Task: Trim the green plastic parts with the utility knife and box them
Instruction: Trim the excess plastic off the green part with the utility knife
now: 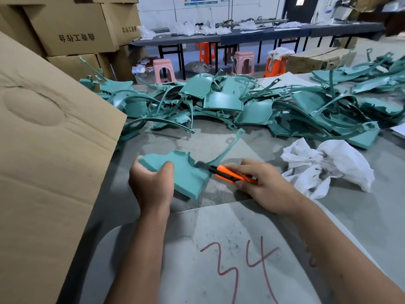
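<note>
Item: green plastic part (186, 174), pinched at its near corner by the left hand (151, 183), resting on the desk (219, 227). Right hand (260, 183) curled round the orange utility knife (228, 173), tip touching the part's edge. Step: trimming. Untrimmed pile (241, 104) beyond both hands; cardboard box (43, 150) left of the left hand. Next, by judgement: finish the cut, then box the part.

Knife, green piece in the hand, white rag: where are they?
knife (230, 174), head view, orange handle.
green piece (186, 174), head view, flat middle.
white rag (324, 165), head view, crumpled middle.
</note>
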`<action>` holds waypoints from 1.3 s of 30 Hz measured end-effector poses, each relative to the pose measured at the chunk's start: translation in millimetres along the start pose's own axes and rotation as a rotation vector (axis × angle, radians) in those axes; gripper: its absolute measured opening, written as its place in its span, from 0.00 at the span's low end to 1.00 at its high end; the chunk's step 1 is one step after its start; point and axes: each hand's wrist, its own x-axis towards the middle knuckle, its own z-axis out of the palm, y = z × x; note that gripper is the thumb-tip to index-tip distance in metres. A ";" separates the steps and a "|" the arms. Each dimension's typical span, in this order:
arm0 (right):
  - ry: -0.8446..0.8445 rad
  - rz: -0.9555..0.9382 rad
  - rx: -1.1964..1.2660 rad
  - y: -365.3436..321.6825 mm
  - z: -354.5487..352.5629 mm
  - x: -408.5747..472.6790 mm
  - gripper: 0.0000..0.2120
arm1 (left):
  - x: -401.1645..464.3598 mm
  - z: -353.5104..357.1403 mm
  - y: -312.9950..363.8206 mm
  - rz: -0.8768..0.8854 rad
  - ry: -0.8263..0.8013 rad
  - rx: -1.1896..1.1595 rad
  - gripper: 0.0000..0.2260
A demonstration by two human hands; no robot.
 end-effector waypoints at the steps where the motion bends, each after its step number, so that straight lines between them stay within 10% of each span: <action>1: 0.102 0.022 -0.021 2.1 1.1 0.3 0.21 | 1.0 -1.6 -0.4 0.005 -0.011 0.016 0.05; 6: 0.451 0.345 -0.386 14.5 -1.5 6.6 0.27 | 1.1 -6.0 2.2 0.111 -0.039 0.049 0.06; 13: 0.292 0.262 -0.336 18.6 -8.1 -1.3 0.28 | 0.6 -3.9 3.8 0.130 -0.048 0.054 0.10; 20: 0.219 0.255 -0.377 12.9 4.0 2.2 0.28 | 0.2 -14.0 -0.8 0.325 -0.181 0.312 0.36; 23: 0.215 0.295 -0.431 12.4 7.0 4.2 0.29 | 5.9 -20.8 0.6 0.569 -0.304 0.536 0.22; 26: 0.199 0.300 -0.445 12.1 7.7 5.3 0.29 | 11.3 -27.6 -5.1 0.652 -0.472 0.631 0.32; 35: -0.040 -0.004 -0.056 -6.3 8.1 3.9 0.23 | 11.0 -13.0 -12.4 0.700 -0.371 0.597 0.15; 39: 0.229 -0.055 0.248 -8.4 7.1 0.7 0.24 | 9.3 -16.8 -7.2 0.732 -0.276 0.533 0.07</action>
